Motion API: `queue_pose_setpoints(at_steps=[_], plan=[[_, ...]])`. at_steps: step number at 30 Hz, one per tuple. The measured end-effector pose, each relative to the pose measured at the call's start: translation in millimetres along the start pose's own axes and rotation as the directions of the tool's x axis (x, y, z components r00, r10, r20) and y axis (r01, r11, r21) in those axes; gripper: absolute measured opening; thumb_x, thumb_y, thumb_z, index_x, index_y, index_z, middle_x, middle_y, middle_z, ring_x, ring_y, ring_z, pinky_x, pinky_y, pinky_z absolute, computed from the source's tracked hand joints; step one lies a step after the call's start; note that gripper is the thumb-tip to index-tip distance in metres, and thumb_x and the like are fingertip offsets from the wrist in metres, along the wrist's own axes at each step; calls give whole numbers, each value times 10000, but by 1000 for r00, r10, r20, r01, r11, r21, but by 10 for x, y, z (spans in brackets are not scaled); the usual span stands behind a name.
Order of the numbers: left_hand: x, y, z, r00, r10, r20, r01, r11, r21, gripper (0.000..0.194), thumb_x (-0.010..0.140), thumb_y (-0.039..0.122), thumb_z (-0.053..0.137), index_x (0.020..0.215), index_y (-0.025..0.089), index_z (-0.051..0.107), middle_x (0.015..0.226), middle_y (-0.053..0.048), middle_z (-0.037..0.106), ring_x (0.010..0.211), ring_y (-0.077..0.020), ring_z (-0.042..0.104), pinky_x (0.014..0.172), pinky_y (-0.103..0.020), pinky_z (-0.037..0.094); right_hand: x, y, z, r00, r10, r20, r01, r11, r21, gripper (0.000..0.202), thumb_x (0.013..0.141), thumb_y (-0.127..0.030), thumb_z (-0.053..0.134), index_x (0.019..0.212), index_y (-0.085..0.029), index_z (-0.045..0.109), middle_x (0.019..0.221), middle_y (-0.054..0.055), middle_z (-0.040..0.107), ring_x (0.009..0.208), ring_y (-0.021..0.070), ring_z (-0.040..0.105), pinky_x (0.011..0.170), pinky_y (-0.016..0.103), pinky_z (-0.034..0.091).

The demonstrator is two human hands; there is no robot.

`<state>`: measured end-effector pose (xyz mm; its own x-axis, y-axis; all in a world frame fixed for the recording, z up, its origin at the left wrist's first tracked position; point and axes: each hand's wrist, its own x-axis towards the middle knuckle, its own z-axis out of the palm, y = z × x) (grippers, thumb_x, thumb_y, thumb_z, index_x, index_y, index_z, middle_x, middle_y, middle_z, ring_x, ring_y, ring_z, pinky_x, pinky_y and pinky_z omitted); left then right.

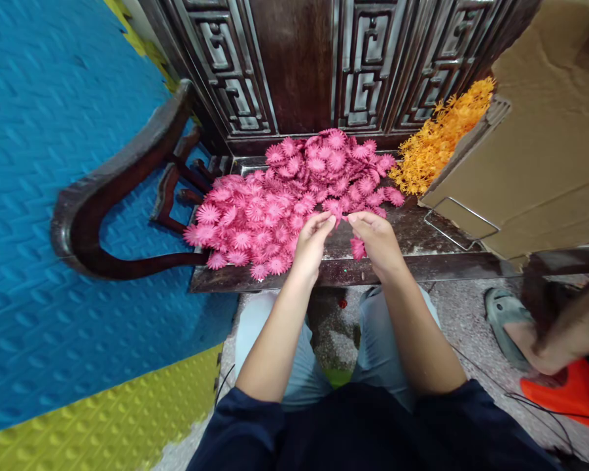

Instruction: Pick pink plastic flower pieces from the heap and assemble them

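A large heap of pink artificial flowers [269,212] lies on the dark wooden bench [422,235]. At the heap's front right edge, my left hand [314,242] pinches a small pink flower [336,210] between thumb and fingers. Close beside it, my right hand [375,241] is closed at the fingertips on a pink piece, nearly touching the left fingertips. Another pink flower [358,248] hangs under the right hand, against its palm side; whether it joins the pinched piece cannot be made out.
Orange flowers [422,154] lie at the back right beside a cardboard sheet [535,144] with a wire handle [464,226]. A curved wooden armrest [83,216] bounds the left. Another person's foot in a grey clog [508,327] rests on the floor at right.
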<state>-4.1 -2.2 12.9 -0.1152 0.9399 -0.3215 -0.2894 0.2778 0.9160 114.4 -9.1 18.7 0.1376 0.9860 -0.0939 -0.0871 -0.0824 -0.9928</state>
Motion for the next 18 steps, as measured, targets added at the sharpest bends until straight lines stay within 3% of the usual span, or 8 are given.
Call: queue_pose_setpoints(at_steps=[3, 7, 15, 18], plan=[[-10, -23, 16, 1000, 10, 1, -10, 1000, 5, 26, 781, 200, 639, 773, 181, 655, 738, 14, 602, 660, -87, 508, 686, -214, 413, -8, -17, -1, 1000, 6, 13, -6, 1000, 0, 192, 708, -366, 633, 687, -179, 591, 564, -62, 442, 547, 81, 360, 577, 244, 318], [26, -56, -10, 1000, 20, 8, -20, 1000, -8, 139, 779, 206, 634, 658, 163, 581, 620, 33, 525, 601, -79, 468, 630, -194, 391, -11, -18, -4, 1000, 18, 8, -18, 1000, -23, 206, 724, -383, 634, 700, -184, 587, 558, -63, 427, 542, 84, 360, 562, 244, 311], [87, -121, -17, 990, 91, -109, -97, 994, -58, 191, 752, 231, 676, 650, 162, 529, 595, 48, 472, 568, -67, 423, 582, -189, 346, -3, -1, -1, 1000, 0, 11, 0, 1000, -18, 193, 712, -373, 634, 684, -187, 593, 577, -55, 466, 559, 90, 383, 589, 247, 330], [132, -116, -62, 967, 84, -240, -117, 985, -127, 194, 765, 261, 660, 689, 169, 507, 579, 62, 430, 531, -62, 387, 538, -193, 307, 6, 8, -6, 999, 4, -42, -5, 1000, -29, 184, 728, -374, 609, 715, -191, 592, 567, -55, 449, 563, 101, 386, 583, 251, 326]])
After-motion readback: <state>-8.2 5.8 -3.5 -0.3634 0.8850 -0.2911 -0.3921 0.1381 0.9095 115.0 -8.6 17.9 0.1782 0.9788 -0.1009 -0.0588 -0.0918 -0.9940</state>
